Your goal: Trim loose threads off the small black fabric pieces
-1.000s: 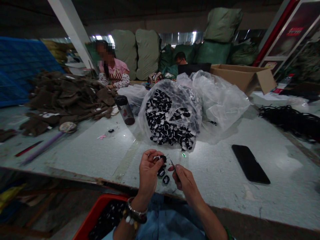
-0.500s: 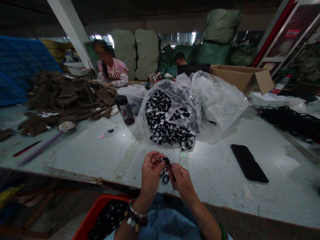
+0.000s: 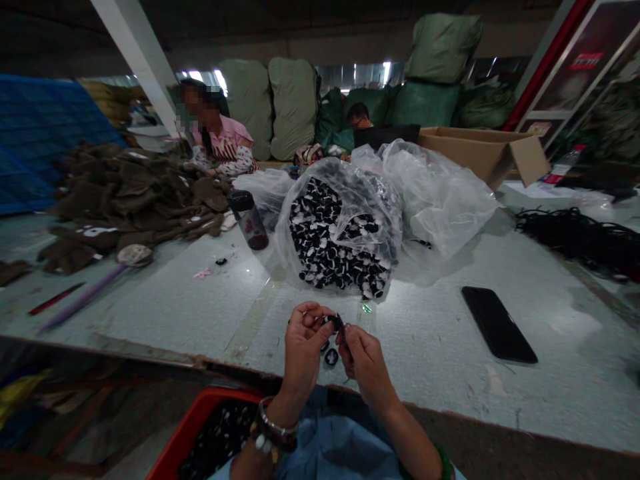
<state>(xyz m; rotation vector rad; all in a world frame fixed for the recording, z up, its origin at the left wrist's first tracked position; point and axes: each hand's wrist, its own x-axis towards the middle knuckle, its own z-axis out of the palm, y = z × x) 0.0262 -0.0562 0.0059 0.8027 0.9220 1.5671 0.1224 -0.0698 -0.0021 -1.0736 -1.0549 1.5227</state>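
Over the table's front edge, my left hand (image 3: 306,340) pinches a small black piece (image 3: 334,323) between thumb and fingers. My right hand (image 3: 361,357) is closed just beside it, its fingertips on something dark and thin that meets the black piece; its exact shape is too small to tell. Below the fingertips a small black piece with a white shape (image 3: 331,357) lies on the table, with another partly hidden by my left thumb. Behind my hands stands a clear plastic bag (image 3: 395,220) full of black and white pieces (image 3: 325,247).
A phone (image 3: 499,325) lies on the right of the table (image 3: 425,347), black cords (image 3: 580,240) beyond it. At left are a lidded bottle (image 3: 249,221), brown fabric pieces (image 3: 135,193) and a purple-handled tool (image 3: 87,295). An orange bin (image 3: 175,437) sits below the edge. A person (image 3: 227,143) sits opposite.
My hands stay almost in place. The dark piece between my fingertips has shifted and tilted slightly. The person at the left has leaned a little to the left.
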